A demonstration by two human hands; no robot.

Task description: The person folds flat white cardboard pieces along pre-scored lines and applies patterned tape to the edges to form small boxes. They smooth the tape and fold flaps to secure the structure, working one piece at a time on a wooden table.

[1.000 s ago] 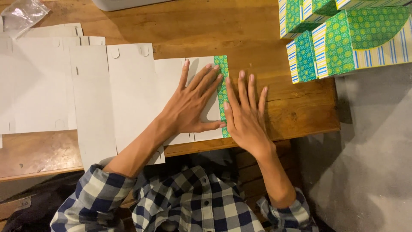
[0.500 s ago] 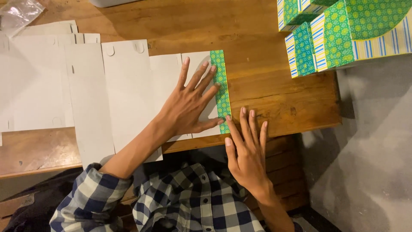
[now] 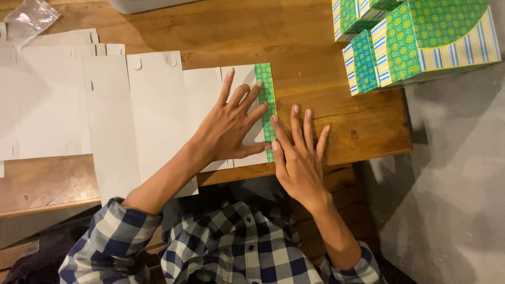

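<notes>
- The flat cardboard box blank (image 3: 158, 110) lies plain grey side up on the wooden table (image 3: 315, 47), spread across the middle and left of the frame, its lower edge overhanging the table's near edge.
- Its right end is a narrow green patterned flap (image 3: 266, 89), folded over so the printed side shows, just right of centre.
- The left hand (image 3: 231, 126) lies flat on the blank, palm down, fingers spread wide and pointing up the frame; the fingertips reach the flap. It grips nothing, only presses.
- The right hand (image 3: 297, 158) lies flat and open too, fingers fanned on the bare wood just beside the flap, thumb touching the flap's lower end. It grasps nothing.
- Both forearms come up from the bottom of the frame out of blue-and-white checked sleeves (image 3: 110, 236).
- More flat grey blanks (image 3: 42, 100) lie at the left edge, partly under the first.
- A clear plastic bag (image 3: 29, 18) sits in the upper left corner.
- Folded boxes (image 3: 415, 42), green patterned with striped blue-and-yellow sides, stand in the upper right.
- A grey floor (image 3: 452, 184) fills the lower right.
</notes>
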